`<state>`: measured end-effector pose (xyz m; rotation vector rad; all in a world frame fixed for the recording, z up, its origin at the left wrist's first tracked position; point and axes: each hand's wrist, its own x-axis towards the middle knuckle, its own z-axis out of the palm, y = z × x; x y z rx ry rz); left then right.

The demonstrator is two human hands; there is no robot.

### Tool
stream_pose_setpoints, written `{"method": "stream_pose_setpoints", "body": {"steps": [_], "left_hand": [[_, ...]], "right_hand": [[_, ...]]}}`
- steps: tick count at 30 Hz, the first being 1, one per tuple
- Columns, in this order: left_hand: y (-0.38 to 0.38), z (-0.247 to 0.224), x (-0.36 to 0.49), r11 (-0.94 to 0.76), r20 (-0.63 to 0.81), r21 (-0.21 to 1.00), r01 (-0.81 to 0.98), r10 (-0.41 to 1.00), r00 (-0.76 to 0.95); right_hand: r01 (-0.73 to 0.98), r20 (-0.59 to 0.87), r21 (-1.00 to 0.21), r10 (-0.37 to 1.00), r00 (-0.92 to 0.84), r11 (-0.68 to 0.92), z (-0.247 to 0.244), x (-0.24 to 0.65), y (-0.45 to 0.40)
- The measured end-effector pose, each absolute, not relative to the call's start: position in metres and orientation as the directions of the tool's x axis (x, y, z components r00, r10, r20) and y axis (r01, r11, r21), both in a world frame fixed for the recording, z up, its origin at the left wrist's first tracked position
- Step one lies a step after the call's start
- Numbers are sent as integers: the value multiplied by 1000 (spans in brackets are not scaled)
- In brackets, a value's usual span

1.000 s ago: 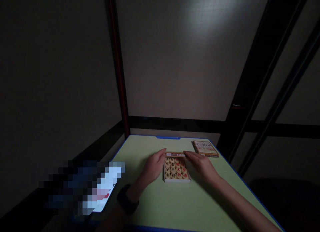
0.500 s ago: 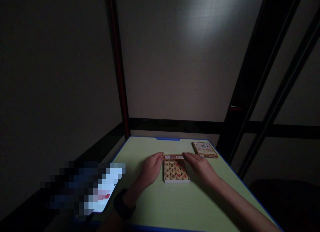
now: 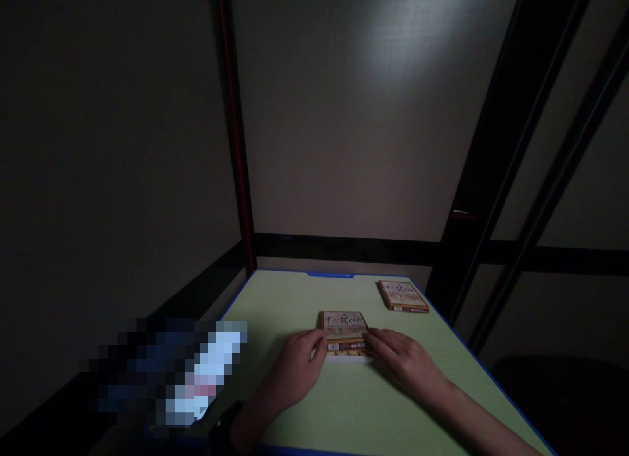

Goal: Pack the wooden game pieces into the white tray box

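Note:
My left hand (image 3: 297, 365) grips the left side of a printed box lid (image 3: 344, 326), fingers closed on its edge. On the opposite side, my right hand (image 3: 401, 358) holds the lid's right edge. Beneath the lid's near side, the white front edge of a box tray (image 3: 351, 359) shows, with a thin strip of the round xiangqi pieces (image 3: 346, 352) just above it. The lid covers most of the tray and looks slightly raised at the near side. The rest of the pieces are hidden under it.
A second printed box (image 3: 403, 295) lies shut at the table's back right. The green table (image 3: 285, 292) has a blue rim. At the left edge is a bright, pixelated flat object (image 3: 211, 364). Dark-trimmed panels stand behind and beside the table.
Both hands have brought the lid toward me and down over the tray. It was nearly edge-on at the tray's far end; now its printed top shows and most pieces are covered.

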<state>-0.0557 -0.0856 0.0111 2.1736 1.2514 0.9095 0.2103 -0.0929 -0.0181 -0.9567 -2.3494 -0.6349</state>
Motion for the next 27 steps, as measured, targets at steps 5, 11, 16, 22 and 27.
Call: {"method": "stream_pose_setpoints", "body": {"steps": [5, 11, 16, 22, 27], "left_hand": [[-92, 1, -55, -489, 290, 624, 610, 869, 400], [-72, 9, -59, -511, 272, 536, 672, 858, 436], [-43, 15, -62, -544, 133, 517, 662, 814, 565], [-27, 10, -61, -548, 46, 564, 617, 767, 640], [-29, 2, -64, -544, 113, 601, 585, 783, 612]], "right_hand": [[682, 606, 230, 446, -659, 695, -20, 206, -103], [861, 475, -141, 796, -374, 489, -5, 194, -103], [922, 198, -347, 975, -106, 171, 8, 187, -88], [919, 39, -367, 989, -139, 144, 14, 186, -80], [904, 36, -405, 991, -131, 134, 15, 187, -79]]}}
